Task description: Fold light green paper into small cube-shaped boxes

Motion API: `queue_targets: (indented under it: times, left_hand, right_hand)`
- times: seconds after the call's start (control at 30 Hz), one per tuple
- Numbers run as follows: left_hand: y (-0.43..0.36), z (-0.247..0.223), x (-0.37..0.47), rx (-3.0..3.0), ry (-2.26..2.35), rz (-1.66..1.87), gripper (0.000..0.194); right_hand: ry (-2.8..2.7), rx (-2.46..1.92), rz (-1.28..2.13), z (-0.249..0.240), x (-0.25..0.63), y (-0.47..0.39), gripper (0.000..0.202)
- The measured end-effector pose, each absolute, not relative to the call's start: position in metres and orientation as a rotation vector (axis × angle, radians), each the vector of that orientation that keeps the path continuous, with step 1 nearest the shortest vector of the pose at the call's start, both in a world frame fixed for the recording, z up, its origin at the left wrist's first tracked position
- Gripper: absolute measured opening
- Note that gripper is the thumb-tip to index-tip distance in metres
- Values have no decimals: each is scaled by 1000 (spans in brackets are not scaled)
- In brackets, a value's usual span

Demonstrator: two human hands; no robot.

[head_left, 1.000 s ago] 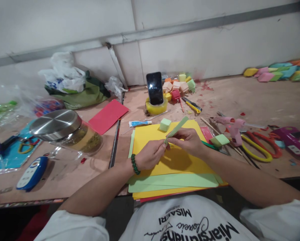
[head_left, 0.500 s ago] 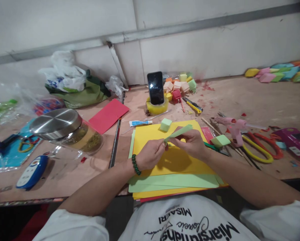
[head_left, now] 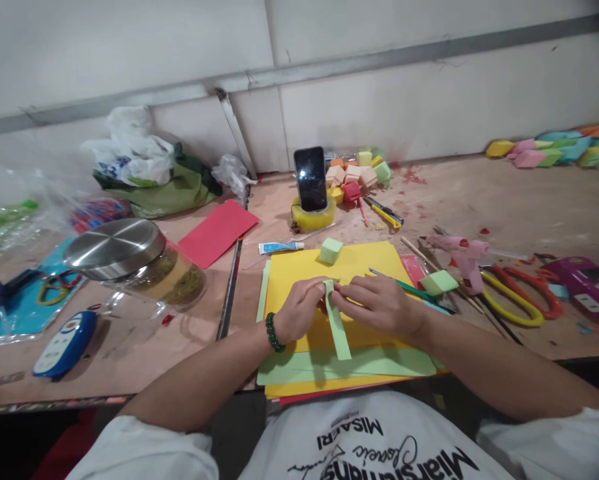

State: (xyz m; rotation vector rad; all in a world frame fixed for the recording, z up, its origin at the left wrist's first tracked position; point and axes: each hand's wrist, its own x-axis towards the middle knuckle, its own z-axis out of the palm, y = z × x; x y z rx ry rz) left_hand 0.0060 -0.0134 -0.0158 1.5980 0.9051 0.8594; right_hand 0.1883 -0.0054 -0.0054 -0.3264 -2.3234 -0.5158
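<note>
A light green paper strip hangs down toward me, its upper end pinched between the fingertips of both hands. My left hand, with a green bead bracelet at the wrist, is closed on that end from the left. From the right, my right hand is closed on it as well, thumb and fingers meeting near the fold. Fingers hide part of the folded end. Both hands are over a yellow paper sheet, which lies on light green sheets. Just beyond them sits a small pale green paper cube.
To the right lie another green paper piece, a pink glue gun and scissors. Behind stand a phone on a tape roll and several paper cubes. A lidded jar and blue remote are left.
The strip has swung from pointing away to the upper right to hanging down toward me. My right hand has turned lower, its fingers now close beside the left ones.
</note>
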Motion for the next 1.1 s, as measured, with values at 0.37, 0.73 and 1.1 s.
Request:
queue_targets:
  times: [0.37, 0.73, 1.1]
  left_hand:
    - [-15, -17, 2, 1864, 951, 822, 42]
    - [-14, -21, 3, 1548, 796, 770, 54]
    - [-13, -19, 3, 1790, 877, 795, 52]
  right_hand:
    - [-2326, -363, -496, -9, 187, -6, 11]
    - [-1886, -727, 688, -16, 181, -4, 16]
    - [-1957, -699, 607, -16, 179, -3, 18]
